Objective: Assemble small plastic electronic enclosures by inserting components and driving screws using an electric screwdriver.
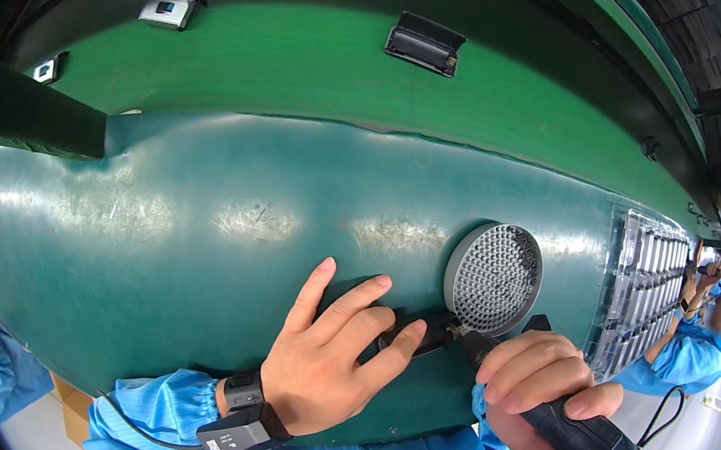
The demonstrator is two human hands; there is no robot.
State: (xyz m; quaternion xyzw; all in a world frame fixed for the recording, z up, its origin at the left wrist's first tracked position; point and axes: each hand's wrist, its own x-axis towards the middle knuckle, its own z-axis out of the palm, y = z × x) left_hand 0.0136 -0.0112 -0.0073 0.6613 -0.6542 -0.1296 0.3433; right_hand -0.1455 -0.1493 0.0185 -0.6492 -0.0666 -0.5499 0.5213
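My right hand (540,374) is wrapped round a black power screwdriver (588,433) with a cord loop at its rear end. Its tip points up and left at a small black part (434,335) on the bench mat. My left hand (328,357) lies over that part with fingers stretched and spread, the thumb resting along it; much of the part is hidden beneath. Just beyond the tip stands a round grey dish (451,290), its inside dotted with small holes; whether screws sit in them I cannot tell. A black band with a small box circles my left wrist.
The green bench mat (158,279) spreads ahead. Clear trays (641,279) of silver parts stand at the right. On the green shelf lie a black open housing (425,43) and a silver device (170,10). People in blue sit at both sides.
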